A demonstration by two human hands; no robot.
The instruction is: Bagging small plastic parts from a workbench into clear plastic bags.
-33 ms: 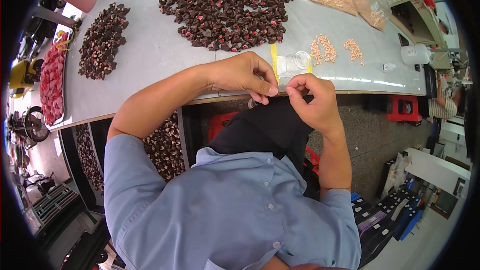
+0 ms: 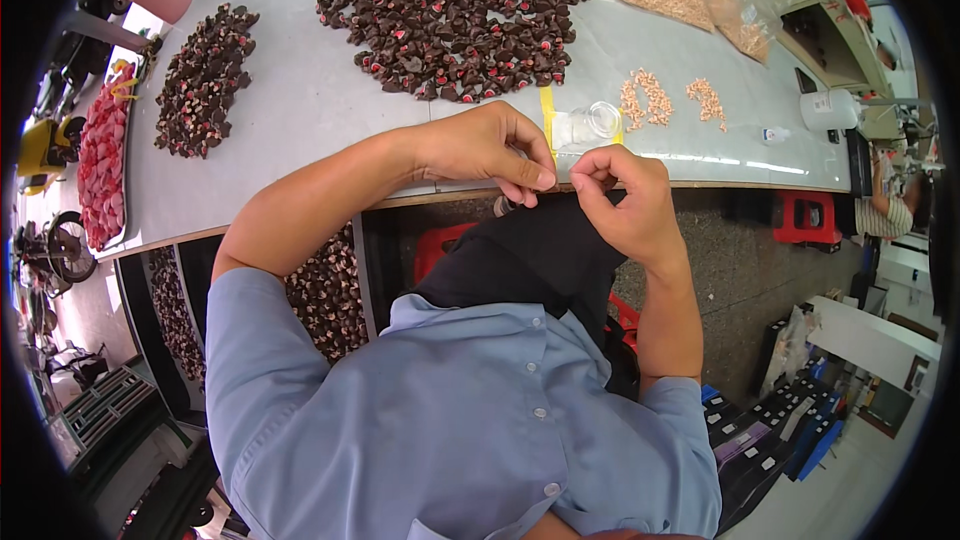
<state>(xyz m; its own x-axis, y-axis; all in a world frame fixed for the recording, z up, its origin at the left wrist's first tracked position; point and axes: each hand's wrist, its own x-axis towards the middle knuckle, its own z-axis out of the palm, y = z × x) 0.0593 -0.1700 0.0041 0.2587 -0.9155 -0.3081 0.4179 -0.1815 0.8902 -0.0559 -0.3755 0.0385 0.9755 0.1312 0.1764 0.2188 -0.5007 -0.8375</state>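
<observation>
Change: none visible; both hands hold the same pose.
Left hand (image 2: 480,145): grip pinching a small piece (image 2: 503,205) at the counter (image 2: 300,110) front edge.
Right hand (image 2: 625,200): fingertips pressed together beside it.

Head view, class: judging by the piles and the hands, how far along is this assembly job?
Done: a smaller dark pile lies apart at the table's left. In hand: the left hand and right hand pinch something too small to identify at the table edge. Left: the big dark pile and the loose orange bits.

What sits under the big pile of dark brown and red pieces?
The grey tabletop shows around the big pile of dark brown and red pieces; anything beneath it is covered.
</observation>
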